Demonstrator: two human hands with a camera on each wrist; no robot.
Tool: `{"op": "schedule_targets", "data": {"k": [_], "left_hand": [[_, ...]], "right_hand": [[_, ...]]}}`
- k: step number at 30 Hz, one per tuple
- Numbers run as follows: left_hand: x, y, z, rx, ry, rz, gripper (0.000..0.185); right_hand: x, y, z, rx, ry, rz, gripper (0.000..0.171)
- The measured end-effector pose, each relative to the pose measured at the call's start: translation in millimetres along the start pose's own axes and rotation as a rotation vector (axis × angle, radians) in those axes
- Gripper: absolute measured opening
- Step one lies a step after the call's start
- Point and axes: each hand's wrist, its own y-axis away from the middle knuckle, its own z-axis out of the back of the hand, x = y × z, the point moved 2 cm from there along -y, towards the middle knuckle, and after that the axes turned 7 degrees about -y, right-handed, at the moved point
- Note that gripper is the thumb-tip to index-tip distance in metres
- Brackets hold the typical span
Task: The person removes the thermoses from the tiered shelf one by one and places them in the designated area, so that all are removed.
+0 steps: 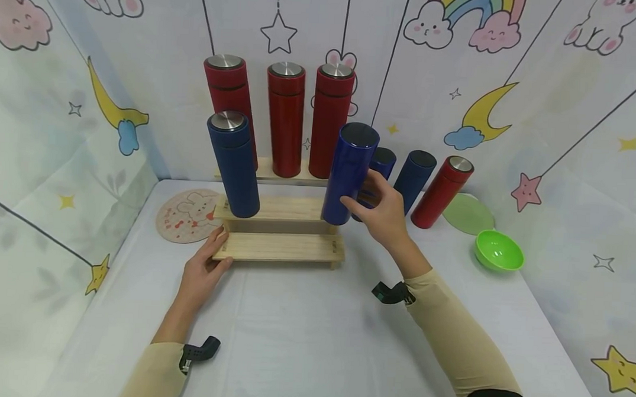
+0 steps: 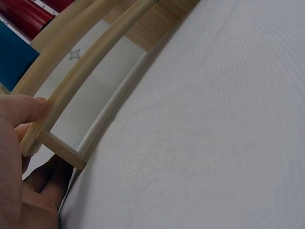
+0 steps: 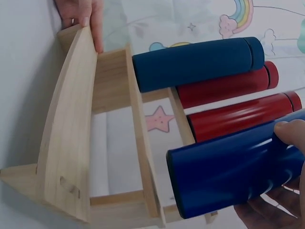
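The right hand [image 1: 383, 216] grips a blue bottle [image 1: 348, 173] with curled fingers at the right end of the middle step of the wooden shelf [image 1: 278, 247], while the left hand [image 1: 204, 270] holds its lowest step with thumb on top.

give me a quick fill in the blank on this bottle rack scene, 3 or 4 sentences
The right hand grips a ____ bottle at the rack's middle step.
The left hand holds the wooden rack at its ____ step.
The top step carries ____ red bottles.
The bowl on the table is ____.

Missing words: blue; lowest; three; green
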Motion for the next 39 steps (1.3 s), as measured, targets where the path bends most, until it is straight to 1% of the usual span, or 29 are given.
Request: {"op": "schedule_targets", "data": {"k": [6,15,19,23,26,32,39], "left_hand": [[0.4,1.0,-0.7,0.003,-0.010,0.012,0.062],[3.0,1.8,-1.6,0.005,-0.004,0.012,0.061],[2.4,1.4,-1.0,0.004,-0.009,0.018,0.061],[2.5,0.2,-0.7,0.002,-0.015,0.016,0.061],[1.7,0.0,-0.8,0.002,-0.029,0.014,0.061],[0.3,-0.1,-0.9,0.007,-0.062,0.029,0.060],[0.2,-0.1,-1.9,0.002,-0.036,0.029,0.059]], "right_hand": [[0.1,3.1,4.7,-0.004,0.022,-0.030,0.062],[-0.7,6.6,17.3,-0.038,0.055,-0.019,0.063],[-1.2,8.3,22.7,-0.052,0.054,-0.024,0.063],[-2.8,9.3,27.8,-0.062,0.050,-0.011,0.063],[-5.3,11.8,32.0,-0.071,0.062,-0.011,0.063],[-10.5,18.0,40.1,-0.097,0.100,-0.040,0.066],[-21.1,22.7,48.9,-0.102,0.097,-0.039,0.066]]}}
